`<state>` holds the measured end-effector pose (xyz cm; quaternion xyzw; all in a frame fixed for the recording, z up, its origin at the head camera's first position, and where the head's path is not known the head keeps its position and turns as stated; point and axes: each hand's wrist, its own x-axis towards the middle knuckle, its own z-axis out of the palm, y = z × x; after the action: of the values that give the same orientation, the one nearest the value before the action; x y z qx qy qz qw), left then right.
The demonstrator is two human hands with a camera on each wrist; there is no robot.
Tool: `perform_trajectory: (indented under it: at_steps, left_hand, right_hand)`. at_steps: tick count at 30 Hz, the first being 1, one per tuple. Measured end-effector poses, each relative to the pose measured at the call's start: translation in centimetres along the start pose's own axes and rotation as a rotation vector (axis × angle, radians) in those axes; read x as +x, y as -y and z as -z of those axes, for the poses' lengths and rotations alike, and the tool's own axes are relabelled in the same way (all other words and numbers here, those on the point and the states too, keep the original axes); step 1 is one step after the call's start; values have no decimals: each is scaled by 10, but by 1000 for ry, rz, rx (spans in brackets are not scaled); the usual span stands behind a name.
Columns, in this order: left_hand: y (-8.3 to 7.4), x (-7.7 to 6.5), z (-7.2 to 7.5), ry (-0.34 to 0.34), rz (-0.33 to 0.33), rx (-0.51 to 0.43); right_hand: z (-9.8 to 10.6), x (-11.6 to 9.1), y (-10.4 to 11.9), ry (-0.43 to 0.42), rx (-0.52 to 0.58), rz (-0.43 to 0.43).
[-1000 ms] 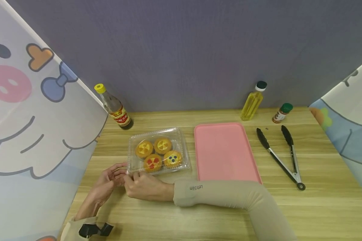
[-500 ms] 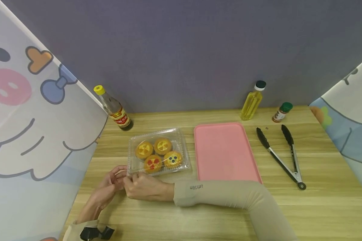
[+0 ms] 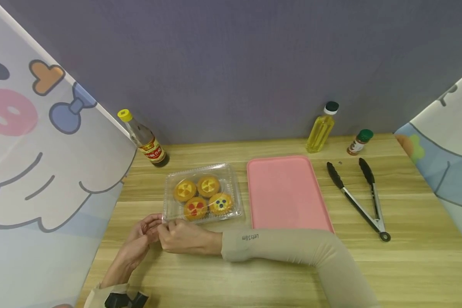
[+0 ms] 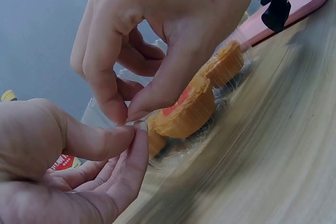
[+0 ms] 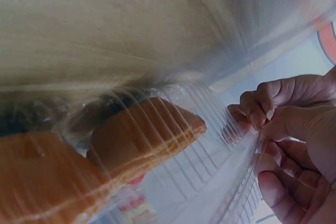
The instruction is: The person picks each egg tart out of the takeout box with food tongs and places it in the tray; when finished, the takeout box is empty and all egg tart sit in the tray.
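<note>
A clear ribbed plastic clamshell box point(image 3: 172, 208) lies closed on the table with several cupcakes point(image 3: 209, 185) inside. Two have plain yellow tops, one bears red marks and one dark blue marks. At the box's near left corner, my right hand point(image 3: 186, 237) pinches the plastic edge between thumb and index finger. From the left, my left hand point(image 3: 136, 244) meets it there, its thumb and index fingertip pinched on the same corner. The left wrist view has the fingertips of both hands touching, the left hand point(image 4: 79, 150) below. What exactly sits between the fingertips is hidden.
A pink tray point(image 3: 286, 192) lies right of the box, partly under my right forearm. Black-tipped tongs point(image 3: 359, 207) lie spread farther right. Along the back stand a dark sauce bottle point(image 3: 150, 145), an oil bottle point(image 3: 320, 134) and a green-capped spice jar point(image 3: 358, 144).
My left hand and wrist have shifted very slightly at the box corner. My right hand holds the same place, and the box stays where it was.
</note>
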<state>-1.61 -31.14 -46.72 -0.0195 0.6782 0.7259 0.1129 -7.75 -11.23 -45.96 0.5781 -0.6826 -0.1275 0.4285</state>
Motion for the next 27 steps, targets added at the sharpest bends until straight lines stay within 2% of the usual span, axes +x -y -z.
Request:
perform_trajectory:
  at_steps: [9,18,27]
  left_hand:
    - [1,1,-3,-44,0,4]
    - [2,0,-4,-40,-26,-3]
    - [3,0,-5,-48,-50,45]
  right_hand:
    - [-2,0,-1,4,23,-1]
    - [-1,0,4,1,15,-23]
    - [-1,-2,11,-11,-24,-68]
